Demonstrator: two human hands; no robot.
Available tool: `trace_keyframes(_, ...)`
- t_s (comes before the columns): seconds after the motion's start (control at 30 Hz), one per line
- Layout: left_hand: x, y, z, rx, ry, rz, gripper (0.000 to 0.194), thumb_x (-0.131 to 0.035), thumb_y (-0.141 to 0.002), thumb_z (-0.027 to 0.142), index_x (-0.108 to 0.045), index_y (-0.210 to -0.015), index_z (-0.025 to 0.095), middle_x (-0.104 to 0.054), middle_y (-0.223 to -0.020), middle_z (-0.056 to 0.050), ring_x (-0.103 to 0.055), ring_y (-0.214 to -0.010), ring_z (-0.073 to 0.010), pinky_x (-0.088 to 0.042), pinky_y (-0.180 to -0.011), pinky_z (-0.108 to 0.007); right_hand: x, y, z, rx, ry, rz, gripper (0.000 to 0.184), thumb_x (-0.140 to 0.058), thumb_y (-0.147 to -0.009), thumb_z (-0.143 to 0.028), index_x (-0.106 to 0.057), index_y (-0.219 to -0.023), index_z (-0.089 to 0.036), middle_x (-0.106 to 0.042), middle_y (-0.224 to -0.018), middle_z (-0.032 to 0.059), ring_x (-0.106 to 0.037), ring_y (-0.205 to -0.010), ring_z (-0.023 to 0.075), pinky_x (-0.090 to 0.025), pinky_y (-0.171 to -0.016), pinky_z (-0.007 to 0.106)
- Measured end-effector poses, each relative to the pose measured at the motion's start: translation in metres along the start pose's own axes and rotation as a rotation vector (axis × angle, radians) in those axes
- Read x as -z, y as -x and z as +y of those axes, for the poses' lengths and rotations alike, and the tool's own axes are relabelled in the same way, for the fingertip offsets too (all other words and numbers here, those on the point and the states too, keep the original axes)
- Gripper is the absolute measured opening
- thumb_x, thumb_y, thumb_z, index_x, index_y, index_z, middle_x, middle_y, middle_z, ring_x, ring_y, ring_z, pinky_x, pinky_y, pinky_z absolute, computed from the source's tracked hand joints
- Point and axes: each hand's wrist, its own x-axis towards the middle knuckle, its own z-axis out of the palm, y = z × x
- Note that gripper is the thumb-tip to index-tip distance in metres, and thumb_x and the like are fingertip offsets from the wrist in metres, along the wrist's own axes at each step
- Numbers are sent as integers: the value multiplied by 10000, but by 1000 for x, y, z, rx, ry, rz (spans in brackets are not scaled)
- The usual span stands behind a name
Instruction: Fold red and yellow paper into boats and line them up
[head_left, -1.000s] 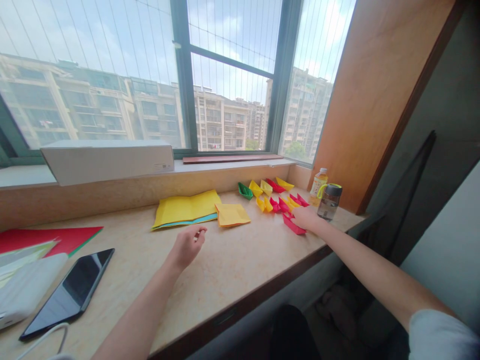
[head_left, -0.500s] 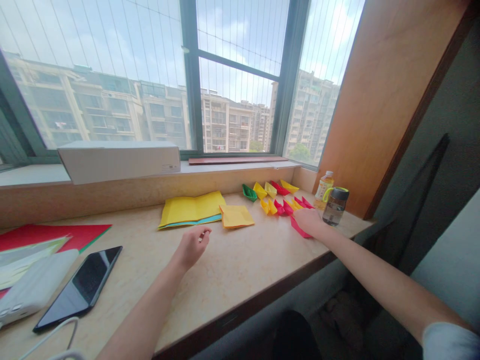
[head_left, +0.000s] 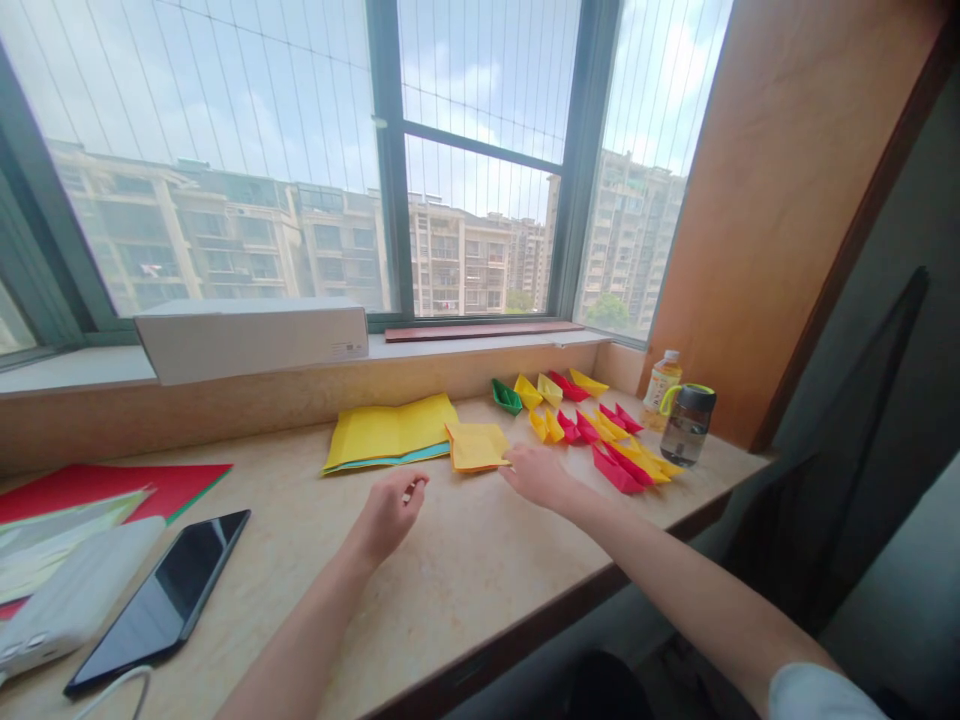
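My left hand (head_left: 394,507) is held over the tabletop with its fingers curled in, nothing visible in them. It is just in front of a yellow sheet (head_left: 394,430) lying on a blue one. My right hand (head_left: 538,475) has its fingertips pinched at the right corner of a folded orange paper (head_left: 472,446), which lies on the table. To the right of it are several folded paper boats: a green boat (head_left: 506,396), a pink boat (head_left: 619,468), an orange boat (head_left: 546,427) and others in yellow and red.
A bottle (head_left: 661,388) and a dark-lidded cup (head_left: 688,425) stand at the right end. On the left lie a phone (head_left: 161,600), a white device (head_left: 79,600) with a cable, and red sheets (head_left: 187,483). A long white box (head_left: 255,340) rests on the window sill.
My right hand has moved left from the pink boat to the orange paper, uncovering the front boats. My left hand stays curled in nearly the same place. The view has shifted slightly.
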Motion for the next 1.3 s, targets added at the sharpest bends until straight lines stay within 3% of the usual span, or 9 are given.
trace_keyframes(0.23, 0, 1, -2, 12, 16, 21, 235, -467, -862, 302, -665, -888, 178, -721, -881, -65, -697, -770, -193, -574, -634, -284, -22, -64, -49, -1, -165, 63, 512, -348, -951, -558, -646, -1114, -174, -663, -1127, 135, -610, -1062, 243, -432, -884, 342)
trace_keyframes(0.4, -4, 3, -6, 16, -9, -6, 248, -453, -882, 291, -674, -907, 180, -718, -894, -71, -693, -760, -184, -579, -645, -281, -42, -76, -65, -58, -240, 107, 574, -401, -900, -618, -575, -1213, -169, -642, -1141, 157, -581, -1082, 288, -418, -899, 408)
trace_keyframes(0.53, -8, 3, -1, -20, -42, -38, 232, -463, -883, 284, -677, -904, 195, -719, -908, -62, -684, -799, -183, -577, -644, -261, -50, -72, -61, 2, -252, 110, 499, -483, -894, -495, -522, -1271, -171, -631, -1163, 157, -573, -1087, 291, -415, -904, 411)
trace_keyframes(0.73, -7, 3, 3, 3, -39, -54, 221, -476, -878, 283, -678, -885, 193, -724, -917, -54, -679, -809, -178, -574, -634, -247, -48, -67, -53, 11, -269, 63, 282, -488, -890, -267, -617, -1118, -164, -677, -1083, 130, -615, -1026, 254, -445, -844, 338)
trace_keyframes(0.97, -6, 3, -3, 68, -9, -30, 284, -470, -893, 346, -673, -997, 177, -714, -970, -74, -683, -861, -193, -579, -675, -267, -38, -64, -52, -51, -313, 108, 369, -388, -932, -178, -573, -1250, -203, -716, -1044, 102, -671, -944, 232, -469, -804, 314)
trace_keyframes(1.13, -4, 0, 6, 110, 18, -33, 477, -454, -910, 413, -497, -1324, 181, -711, -941, -58, -690, -800, -181, -578, -675, -278, -32, -56, -60, 152, -524, 247, 389, -405, -934, -179, -580, -1279, -213, -684, -1196, 65, -641, -1059, 193, -448, -906, 264)
trace_keyframes(1.2, -4, 0, 6, 106, 22, -43, 530, -430, -922, 429, -423, -1391, 184, -714, -995, -66, -696, -836, -188, -575, -719, -290, -31, -51, -66, 273, -595, 242, 388, -432, -917, -163, -588, -1269, -215, -678, -1210, 52, -638, -1054, 179, -448, -903, 251)
trace_keyframes(1.3, -4, -1, 2, 103, 25, -88, 532, -408, -928, 457, -437, -1380, 178, -710, -1080, -87, -699, -907, -211, -563, -778, -303, -30, -45, -75, 424, -638, 181, 353, -480, -886, -143, -630, -1192, -236, -701, -1141, 30, -642, -1007, 174, -457, -866, 251)
